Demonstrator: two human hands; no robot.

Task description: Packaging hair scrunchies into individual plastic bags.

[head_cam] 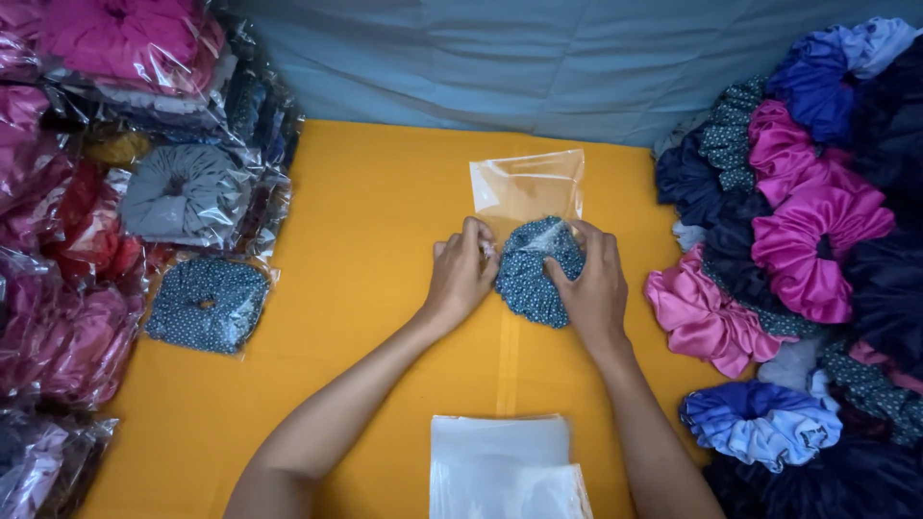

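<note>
At the middle of the orange table (385, 192), the left hand (460, 274) pinches the clear bag (527, 185) mouth open while the right hand (591, 279) grips the dotted scrunchie (532, 274), half inside it, easing it deeper

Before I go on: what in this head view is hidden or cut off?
- Dotted scrunchie: how far inside the clear bag is unclear; the left hand and right hand cover the bag's mouth.
- Stack of bags: cut off by the bottom edge.
- Loose scrunchie pile: runs past the right edge.
</note>
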